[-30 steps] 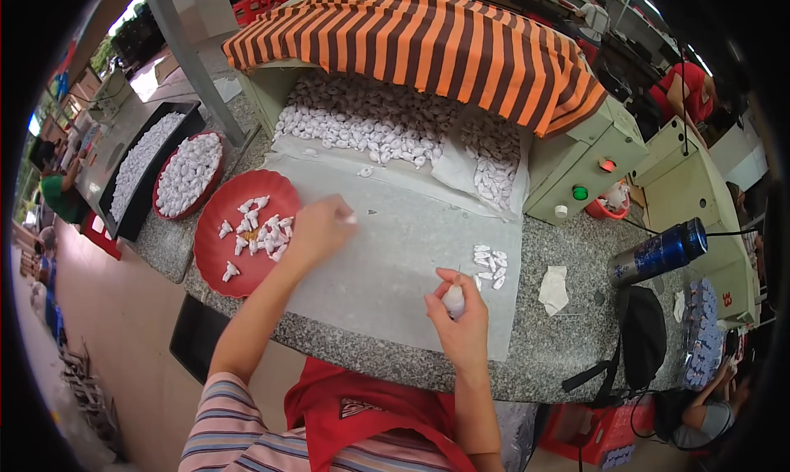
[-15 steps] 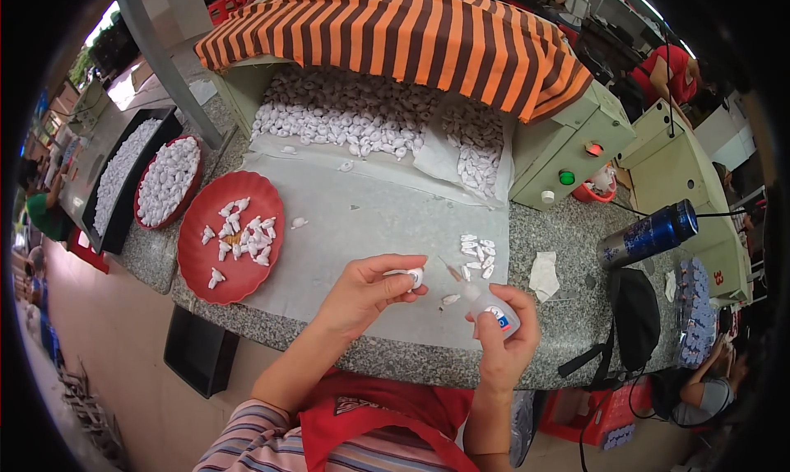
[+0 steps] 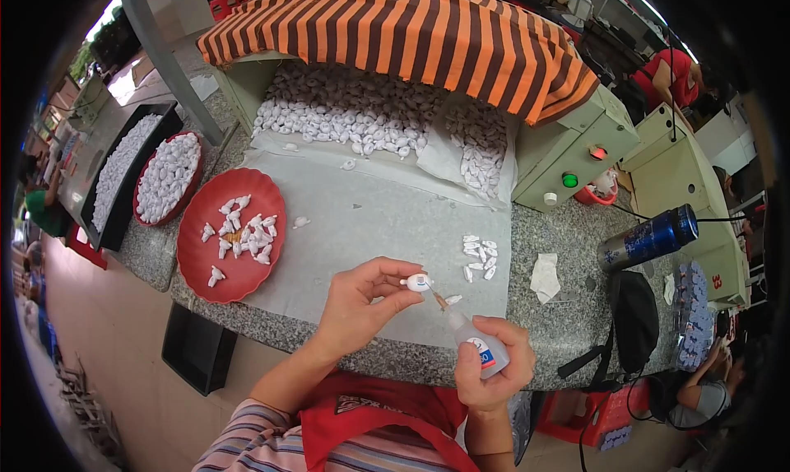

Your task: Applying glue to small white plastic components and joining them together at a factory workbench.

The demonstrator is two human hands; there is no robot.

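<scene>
Between the thumb and fingers of my left hand [image 3: 358,303] is a small white figurine piece [image 3: 418,283] with a dark mark on it. My right hand [image 3: 506,373] grips a translucent squeeze bottle [image 3: 477,346], tilted up to the left. Its thin needle tip meets or nearly meets the piece; I cannot tell whether they touch. Just beyond, several slim white parts [image 3: 479,254] lie in short rows on the pale sheet [image 3: 370,225], and a single one lies near the bottle's nozzle. White figurine pieces sit in the scalloped red plate [image 3: 191,262] to the left.
Under an orange-and-brown striped cloth [image 3: 395,27], a pale green box [image 3: 568,155] holds heaped white pieces [image 3: 346,110]. A filled red bowl [image 3: 169,180] and black tray [image 3: 123,180] stand left. At right are a crumpled tissue [image 3: 545,277], blue flask [image 3: 650,237] and black pouch [image 3: 634,320].
The squeeze bottle has moved left and nearer me, bringing its needle tip to the white piece. My left hand has turned the piece so its marked side shows.
</scene>
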